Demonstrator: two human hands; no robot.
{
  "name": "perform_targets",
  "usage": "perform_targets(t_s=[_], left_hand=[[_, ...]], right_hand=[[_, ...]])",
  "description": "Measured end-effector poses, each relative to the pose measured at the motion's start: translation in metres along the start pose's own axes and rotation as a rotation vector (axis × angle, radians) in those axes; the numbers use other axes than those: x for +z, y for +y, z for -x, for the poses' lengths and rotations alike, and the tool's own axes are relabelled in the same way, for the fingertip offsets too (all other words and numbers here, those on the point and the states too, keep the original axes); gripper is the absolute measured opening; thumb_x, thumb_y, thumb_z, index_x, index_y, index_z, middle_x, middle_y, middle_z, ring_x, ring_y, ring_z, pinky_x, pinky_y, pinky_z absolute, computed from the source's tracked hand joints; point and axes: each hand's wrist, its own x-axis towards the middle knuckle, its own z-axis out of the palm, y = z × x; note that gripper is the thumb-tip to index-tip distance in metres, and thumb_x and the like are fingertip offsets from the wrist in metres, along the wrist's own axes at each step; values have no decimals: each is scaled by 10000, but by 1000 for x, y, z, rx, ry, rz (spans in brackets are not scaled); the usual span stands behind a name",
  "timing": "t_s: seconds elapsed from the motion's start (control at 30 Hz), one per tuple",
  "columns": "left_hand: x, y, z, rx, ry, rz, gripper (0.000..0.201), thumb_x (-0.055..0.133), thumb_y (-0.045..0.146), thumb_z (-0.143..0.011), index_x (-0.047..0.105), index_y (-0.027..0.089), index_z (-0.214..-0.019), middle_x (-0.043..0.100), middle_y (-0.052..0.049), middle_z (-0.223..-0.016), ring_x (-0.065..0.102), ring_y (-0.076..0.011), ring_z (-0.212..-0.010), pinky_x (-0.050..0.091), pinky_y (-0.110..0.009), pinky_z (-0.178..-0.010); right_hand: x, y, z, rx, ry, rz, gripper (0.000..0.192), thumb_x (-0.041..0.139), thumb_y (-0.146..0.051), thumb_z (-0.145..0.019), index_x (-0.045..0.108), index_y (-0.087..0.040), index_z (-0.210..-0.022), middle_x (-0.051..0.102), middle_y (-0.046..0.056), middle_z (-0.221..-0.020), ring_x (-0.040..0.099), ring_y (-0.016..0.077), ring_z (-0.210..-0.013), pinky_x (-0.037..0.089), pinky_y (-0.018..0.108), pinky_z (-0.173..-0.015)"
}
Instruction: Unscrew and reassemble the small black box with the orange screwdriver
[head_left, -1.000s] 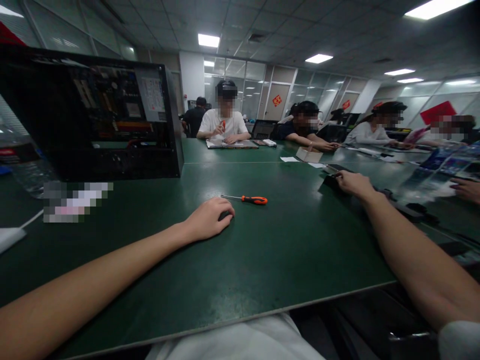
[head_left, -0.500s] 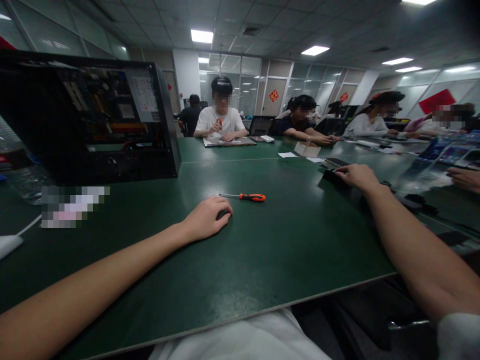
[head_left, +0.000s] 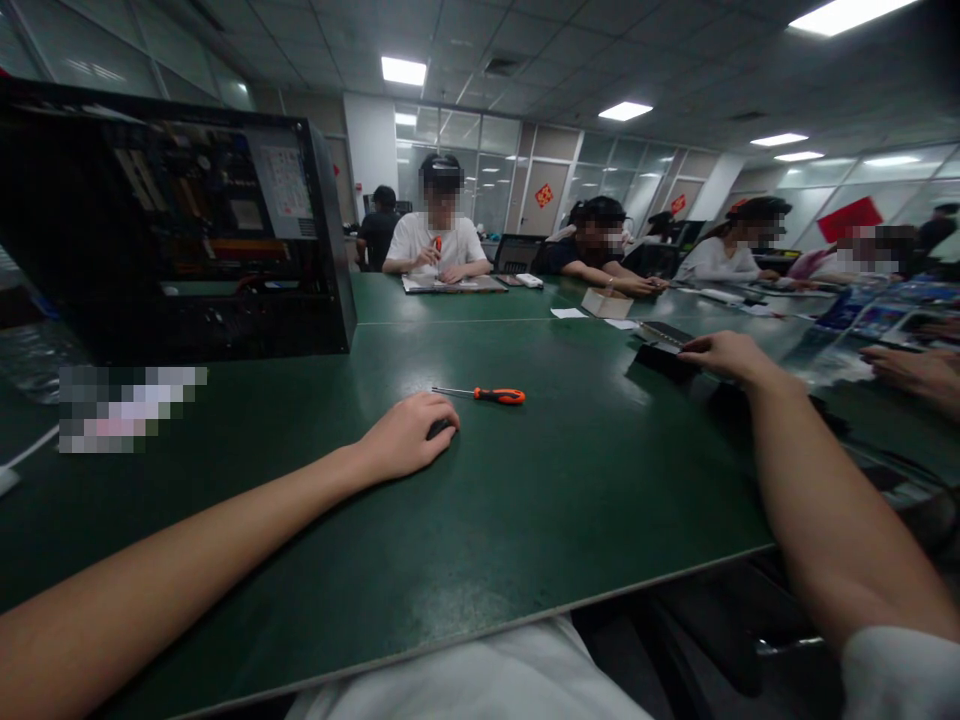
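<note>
My left hand rests on the green table, its fingers curled around a small dark object that is mostly covered. Just beyond it lies a screwdriver with an orange and black handle, its shaft pointing left. Out to the right, my right hand is closed at the edge of a flat black object, thumb and fingers together on it. What exactly this black piece is, I cannot make out. More dark items lie under and behind that wrist, partly hidden by the arm.
An open black computer case stands at the left, beside a clear plastic bottle. A small cardboard box and white papers lie farther back. Across the green table sit several people; another person's hand is at the right.
The view has turned slightly to the right, so most things sit a little farther left. My left hand keeps its grip; my right hand stays at the black object, its wrist slightly shifted.
</note>
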Motion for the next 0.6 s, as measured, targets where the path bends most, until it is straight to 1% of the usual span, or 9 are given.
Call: perform_targets(t_s=[0.13, 0.37, 0.47, 0.6], left_hand=[[0, 0, 0, 1, 5, 2, 157, 552, 212, -932, 704, 199, -973, 713, -85, -1069, 634, -260, -1057, 498, -407, -968], [0, 1, 0, -1, 0, -9, 159, 547, 208, -937, 701, 198, -975, 711, -81, -1055, 634, -254, -1044, 498, -393, -960], [0, 2, -1, 8, 0, -11, 164, 539, 207, -941, 700, 190, -973, 714, -81, -1043, 633, -255, -1033, 498, -400, -953], [0, 2, -1, 8, -3, -12, 164, 542, 205, -937, 700, 188, -976, 714, -82, -1054, 633, -254, -1037, 499, -402, -956]], right_hand=[[0, -4, 2, 5, -35, 26, 364, 646, -297, -927, 748, -98, -1213, 741, 165, -1167, 669, 240, -980, 432, 280, -843], [-3, -10, 3, -1, -71, 94, 379, 627, -296, -942, 730, -104, -1252, 734, 171, -1186, 672, 256, -992, 443, 295, -816], [-3, -13, 4, -35, -77, 122, 389, 607, -278, -953, 709, -99, -1282, 730, 184, -1185, 670, 268, -1017, 448, 307, -831], [3, -20, 3, -111, -51, 144, 426, 546, -217, -982, 623, -98, -1384, 675, 213, -1272, 641, 255, -1117, 451, 325, -929]])
